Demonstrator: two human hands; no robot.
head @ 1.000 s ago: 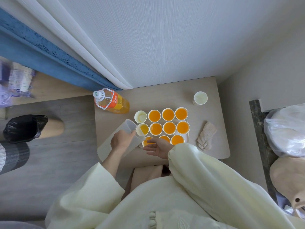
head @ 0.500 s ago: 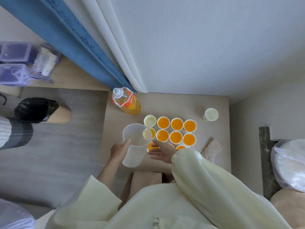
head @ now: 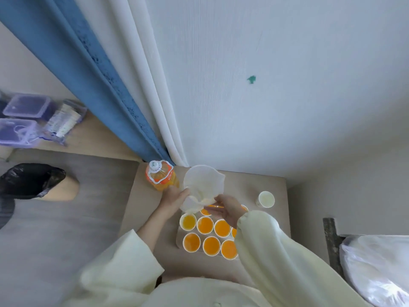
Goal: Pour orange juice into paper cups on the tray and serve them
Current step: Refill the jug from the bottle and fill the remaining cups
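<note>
Beside your left hand, the label on the bottle is unreadable. That hand grips the pitcher, now lifted higher; your right hand touches it, fingers relaxed.

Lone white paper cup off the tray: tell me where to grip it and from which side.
Take the lone white paper cup round its side wall, just under the rim, coming from its right. It stands upright with its mouth open, so a grip from above would likely crush the rim. The beige table is bare on that side, while the juice-filled paper cups stand to its left.
</note>
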